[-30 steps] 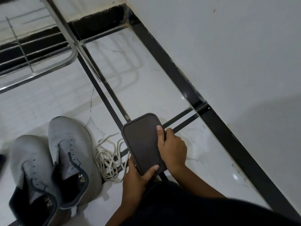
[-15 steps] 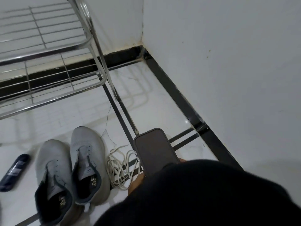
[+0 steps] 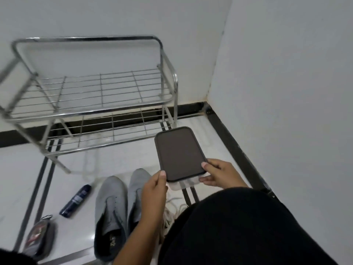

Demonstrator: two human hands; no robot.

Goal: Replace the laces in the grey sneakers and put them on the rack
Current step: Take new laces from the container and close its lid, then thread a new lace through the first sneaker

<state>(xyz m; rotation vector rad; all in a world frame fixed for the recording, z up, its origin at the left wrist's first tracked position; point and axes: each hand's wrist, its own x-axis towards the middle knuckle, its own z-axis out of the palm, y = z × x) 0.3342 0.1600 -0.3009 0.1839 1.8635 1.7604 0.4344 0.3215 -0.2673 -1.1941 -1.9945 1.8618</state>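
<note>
A: What are the hands doing?

B: Both hold a dark rectangular phone in a brown case above the floor. The left hand pinches its near-left corner, the right hand its near-right edge.

A: So the lacing hasn't begun?

B: I'd judge not. Best to set the phone aside, well clear of the shoes, so both hands are free for threading.

A: And the shoes?

B: The pair of grey mesh sneakers sits side by side on the white tile floor, eyelets bare. The long axis runs from the person toward the chrome wire shoe rack, toes pointing at it. The off-white laces lie bunched just beside the right-hand shoe.
</note>
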